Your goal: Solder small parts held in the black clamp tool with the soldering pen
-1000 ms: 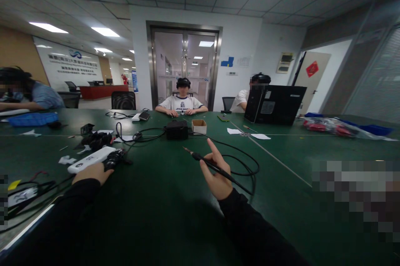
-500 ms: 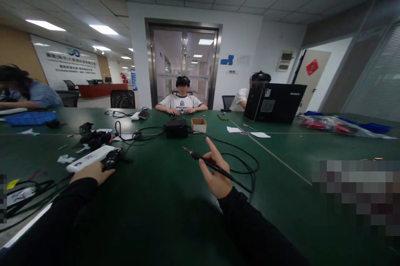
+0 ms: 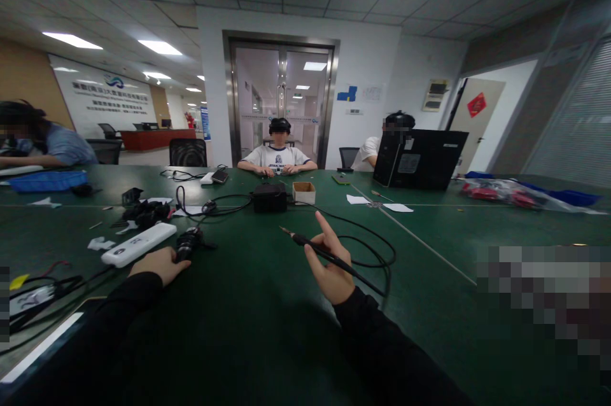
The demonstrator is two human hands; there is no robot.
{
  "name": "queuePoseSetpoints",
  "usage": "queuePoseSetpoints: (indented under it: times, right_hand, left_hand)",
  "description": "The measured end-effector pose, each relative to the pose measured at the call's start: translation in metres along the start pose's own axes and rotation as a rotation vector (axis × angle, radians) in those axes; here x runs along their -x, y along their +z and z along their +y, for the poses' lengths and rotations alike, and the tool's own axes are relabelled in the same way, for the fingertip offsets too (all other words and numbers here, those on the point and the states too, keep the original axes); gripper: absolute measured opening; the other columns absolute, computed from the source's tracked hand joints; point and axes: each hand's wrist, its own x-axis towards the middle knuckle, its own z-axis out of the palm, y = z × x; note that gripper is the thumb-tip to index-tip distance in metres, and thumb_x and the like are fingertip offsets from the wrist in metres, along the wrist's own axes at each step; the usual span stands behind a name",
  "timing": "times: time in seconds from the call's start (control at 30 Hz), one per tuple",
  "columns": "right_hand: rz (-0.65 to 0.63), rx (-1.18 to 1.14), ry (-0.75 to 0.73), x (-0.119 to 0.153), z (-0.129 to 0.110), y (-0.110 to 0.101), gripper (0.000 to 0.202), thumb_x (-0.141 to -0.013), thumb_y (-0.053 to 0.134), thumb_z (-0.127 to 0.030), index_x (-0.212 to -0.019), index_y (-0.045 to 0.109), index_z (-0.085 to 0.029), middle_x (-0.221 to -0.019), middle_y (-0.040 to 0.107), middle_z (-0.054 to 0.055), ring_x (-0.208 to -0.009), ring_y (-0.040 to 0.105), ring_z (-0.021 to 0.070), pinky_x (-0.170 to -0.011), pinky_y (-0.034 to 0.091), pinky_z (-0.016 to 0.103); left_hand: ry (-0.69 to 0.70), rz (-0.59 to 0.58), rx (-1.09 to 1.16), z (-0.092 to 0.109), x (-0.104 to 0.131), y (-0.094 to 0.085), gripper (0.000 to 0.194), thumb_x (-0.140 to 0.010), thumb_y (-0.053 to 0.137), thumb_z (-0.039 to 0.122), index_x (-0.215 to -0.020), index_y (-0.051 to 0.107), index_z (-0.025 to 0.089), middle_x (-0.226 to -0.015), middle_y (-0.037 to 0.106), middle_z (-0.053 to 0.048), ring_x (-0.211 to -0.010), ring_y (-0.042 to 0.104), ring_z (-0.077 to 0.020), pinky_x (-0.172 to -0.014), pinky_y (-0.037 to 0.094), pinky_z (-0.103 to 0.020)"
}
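My right hand (image 3: 333, 266) holds a black pen-shaped tool (image 3: 329, 256) with a thin metal tip pointing up and to the left; the index finger is raised off it. A black cable runs from the tool in loops to a black box (image 3: 270, 197). Over on the left, my left hand (image 3: 160, 264) grips a dark bundle (image 3: 189, 242) low on the green table (image 3: 267, 342). A white power strip (image 3: 139, 245) lies just behind that hand.
A small open cardboard box (image 3: 304, 193) stands beside the black box. Black cables (image 3: 147, 212) and paper scraps lie at left, near a blue tray (image 3: 48, 181). A black computer case (image 3: 420, 158) stands at back right. Three people sit around the table.
My left hand and the dark bundle have moved right, away from the power strip, whose right end now shows. My right hand and the tool have stayed nearly still.
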Motion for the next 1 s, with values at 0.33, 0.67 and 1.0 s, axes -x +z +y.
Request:
queuePoseSetpoints:
  times: [0.33, 0.67, 1.0]
  right_hand:
    - [0.046, 0.007, -0.003, -0.004, 0.0, -0.003, 0.064, -0.085, 0.055, -0.019, -0.146, 0.037, -0.022, -0.072, 0.056, -0.003, -0.061, 0.052, 0.0122, -0.064, 0.048, 0.026]
    - [0.087, 0.005, 0.013, -0.006, 0.007, -0.007, 0.063, -0.085, 0.055, -0.02, -0.145, 0.038, -0.021, -0.073, 0.056, -0.003, -0.063, 0.053, 0.0124, -0.064, 0.048, 0.026]
    - [0.119, -0.006, 0.026, -0.009, 0.0, -0.008, 0.063, -0.085, 0.054, -0.021, -0.146, 0.038, -0.02, -0.073, 0.055, -0.002, -0.064, 0.052, 0.0131, -0.066, 0.048, 0.027]
  left_hand:
    - [0.101, -0.178, -0.013, 0.073, 0.044, 0.009, 0.035, -0.075, 0.055, 0.049, -0.091, 0.061, 0.018, -0.093, 0.072, -0.01, -0.089, 0.067, -0.0258, -0.069, 0.045, -0.03]
    - [0.183, -0.241, 0.151, 0.12, 0.079, 0.021, 0.026, -0.076, 0.06, 0.039, -0.091, 0.059, 0.018, -0.079, 0.072, -0.005, -0.074, 0.068, -0.0203, -0.061, 0.043, -0.027]
    - [0.114, -0.381, 0.605, 0.129, 0.085, 0.043, 0.026, -0.071, 0.065, 0.036, -0.085, 0.056, 0.017, -0.057, 0.065, 0.001, -0.055, 0.064, -0.0176, -0.054, 0.047, -0.027]
